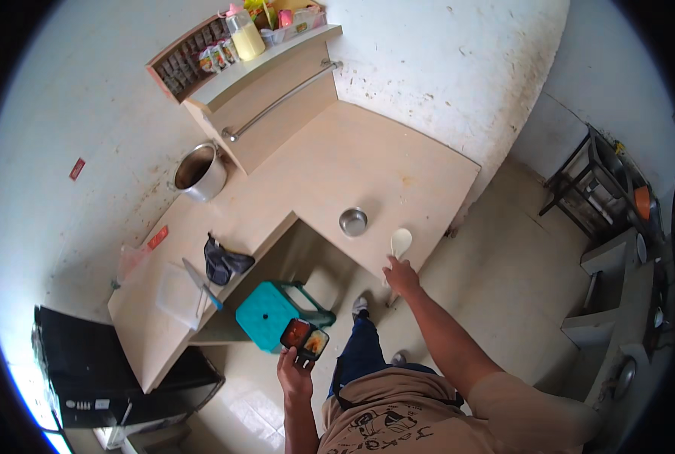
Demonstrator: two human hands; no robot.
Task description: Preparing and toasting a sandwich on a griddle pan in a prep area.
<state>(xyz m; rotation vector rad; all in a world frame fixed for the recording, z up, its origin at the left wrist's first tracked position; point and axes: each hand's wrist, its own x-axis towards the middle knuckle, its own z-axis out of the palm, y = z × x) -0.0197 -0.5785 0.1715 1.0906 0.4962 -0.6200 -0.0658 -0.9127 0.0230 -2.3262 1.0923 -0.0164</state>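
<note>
My left hand holds a small black two-compartment food container at its near edge. One compartment has a red sauce-like food in it, the other a pale food with orange-brown bits. Over the corner of the beige counter, my right hand has its fingers on the handle of a white rice paddle. The paddle's broad end points away from me, and part of its handle is hidden by the fingers. A small round metal bowl stands left of the paddle.
A teal plastic stool stands below the counter. Along the counter's left arm are a knife, a clear plastic container or lid, a dark cloth and a metal pot. A rail runs under the raised shelf.
</note>
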